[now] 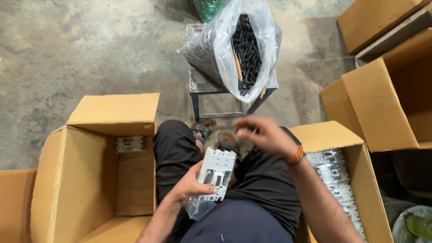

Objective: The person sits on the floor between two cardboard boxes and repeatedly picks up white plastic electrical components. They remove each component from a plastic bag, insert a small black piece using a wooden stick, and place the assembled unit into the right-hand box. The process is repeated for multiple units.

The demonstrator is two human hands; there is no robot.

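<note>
At the far left stands a large open brown cardboard box (pixel 76 180), its flaps raised, and deep inside it lies one small white plastic part with slots (pixel 129 144) against the back wall. Just right of this box are the legs of the person in dark trousers (pixel 175 148), seated, with sandals on the feet near the grey concrete floor (pixel 67 49). The left hand (pixel 191 186) rests over the lap and its grip is closed around the white plastic rectangular housing with openings (pixel 217 173); the thumb lies on the front face and the fingers go behind. The housing is tilted a little, its top end pointing away from the person, and below it a piece of clear thin plastic wrap (pixel 198 209) hangs from the same hand. Above the lap, further from the person, a small metal-frame stool (pixel 211 96) carries a big transparent plastic bag full of black screws (pixel 245 49); a few pale wooden sticks show among the screws. The right hand (pixel 263 132), with an orange bead bracelet (pixel 295 155) on the wrist, is lifted in the air between the bag and the housing, touching neither; it is blurred, the fingers curled loosely, and I cannot tell if something small is pinched in its grip. To the right, a second open cardboard box (pixel 333 135) holds a stack of similar white housings (pixel 335 175). More brown cartons (pixel 382 99) stand at the far right edge.
</note>
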